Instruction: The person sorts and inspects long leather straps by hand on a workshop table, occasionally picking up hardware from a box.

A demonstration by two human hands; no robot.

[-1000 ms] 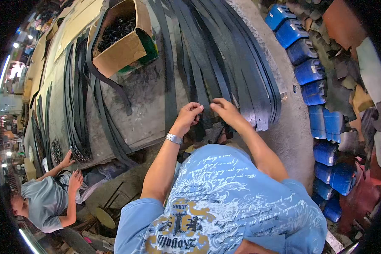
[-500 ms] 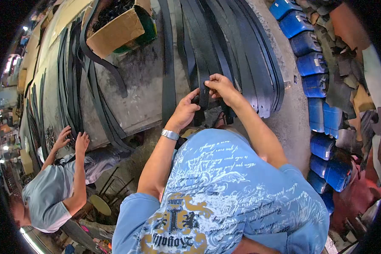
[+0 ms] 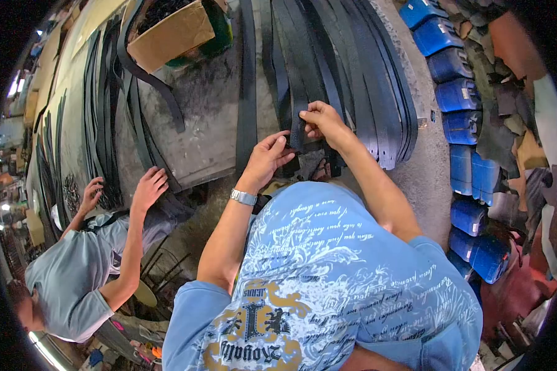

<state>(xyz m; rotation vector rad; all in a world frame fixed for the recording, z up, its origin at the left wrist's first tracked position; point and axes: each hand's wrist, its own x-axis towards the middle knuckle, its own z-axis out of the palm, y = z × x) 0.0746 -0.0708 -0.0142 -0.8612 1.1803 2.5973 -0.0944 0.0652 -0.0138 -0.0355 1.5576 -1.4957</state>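
Your right hand pinches the strap in its fingers, the end just below; your left hand, fingers parted, is at its left. Other straps lie right of those fingers; a sideways tug could tangle it, a slack pinch drop it

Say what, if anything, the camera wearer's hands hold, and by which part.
The right hand pinches a dark strap near its close end; whether the left hand also holds it cannot be told.
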